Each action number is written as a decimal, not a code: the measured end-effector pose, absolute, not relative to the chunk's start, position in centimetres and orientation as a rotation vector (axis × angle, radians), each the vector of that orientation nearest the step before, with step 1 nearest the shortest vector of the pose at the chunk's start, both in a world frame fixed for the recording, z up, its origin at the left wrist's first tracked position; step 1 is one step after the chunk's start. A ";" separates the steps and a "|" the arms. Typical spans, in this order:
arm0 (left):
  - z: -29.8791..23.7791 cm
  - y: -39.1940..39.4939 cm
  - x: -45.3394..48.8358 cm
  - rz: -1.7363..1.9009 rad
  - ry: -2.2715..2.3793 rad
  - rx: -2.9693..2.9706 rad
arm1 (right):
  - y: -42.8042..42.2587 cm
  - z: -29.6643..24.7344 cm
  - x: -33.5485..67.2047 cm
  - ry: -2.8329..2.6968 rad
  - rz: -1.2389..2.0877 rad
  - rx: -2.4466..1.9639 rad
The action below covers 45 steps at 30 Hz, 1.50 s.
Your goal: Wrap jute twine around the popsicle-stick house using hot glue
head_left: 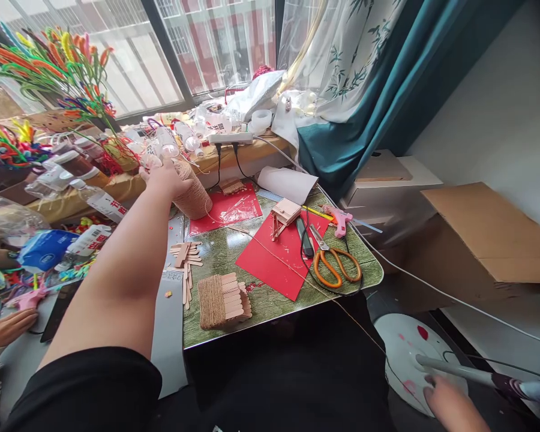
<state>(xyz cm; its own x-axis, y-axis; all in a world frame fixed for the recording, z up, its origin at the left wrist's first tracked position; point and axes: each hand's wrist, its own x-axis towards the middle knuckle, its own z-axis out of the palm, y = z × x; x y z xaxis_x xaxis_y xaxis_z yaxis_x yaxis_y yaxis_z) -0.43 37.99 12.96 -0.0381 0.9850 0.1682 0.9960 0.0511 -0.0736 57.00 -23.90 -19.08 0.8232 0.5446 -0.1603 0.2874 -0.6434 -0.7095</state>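
My left hand (pixel 164 180) reaches to the back of the table, its fingers wrapped round the top of a spool of twine (pixel 192 195). From the spool a strand of twine (pixel 274 255) runs across the table, over the front edge and down to the lower right. There my right hand (pixel 452 405) is closed at the strand's end, low beside the table. Near the front edge lies a popsicle-stick piece (pixel 236 297) partly wrapped in twine. Orange-handled scissors (pixel 333 264), a utility knife (pixel 304 237) and a small stick model (pixel 285 213) rest around a red sheet (pixel 270 258).
A pink glue gun (pixel 341 221) lies at the table's right corner. Loose sticks (pixel 186 261) are at the left. Beside my right hand stands a round white base (pixel 400 336) with a pole; a cardboard box (pixel 490 240) is behind. At far left, a co-worker's hand (pixel 11 330) touches another glue gun.
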 end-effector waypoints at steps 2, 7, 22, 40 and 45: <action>13.0 37.6 -0.6 -0.096 -2.090 -2.087 | -20.6 -17.3 55.1 -0.994 0.456 -2.245; 13.2 36.8 -0.9 -0.159 -1.990 -2.152 | -9.1 -7.6 44.5 -1.812 0.148 -1.537; 12.0 34.7 0.5 -0.117 -2.059 -2.113 | 17.0 -1.7 24.8 -2.148 0.436 -1.994; 12.2 36.6 1.4 -0.124 -2.144 -2.015 | 5.2 0.7 36.6 -1.745 0.883 -1.720; 12.5 37.5 1.6 -0.056 -2.189 -2.005 | 0.8 -1.7 40.9 -1.558 1.040 -1.702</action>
<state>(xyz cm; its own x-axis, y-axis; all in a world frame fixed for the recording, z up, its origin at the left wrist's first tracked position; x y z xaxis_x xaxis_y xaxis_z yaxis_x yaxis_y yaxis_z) 1.64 37.48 12.46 -0.0799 0.9852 0.1515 0.9917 0.0939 -0.0880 40.89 0.80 -1.66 0.0036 0.9887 -0.1497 0.5176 -0.1299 -0.8457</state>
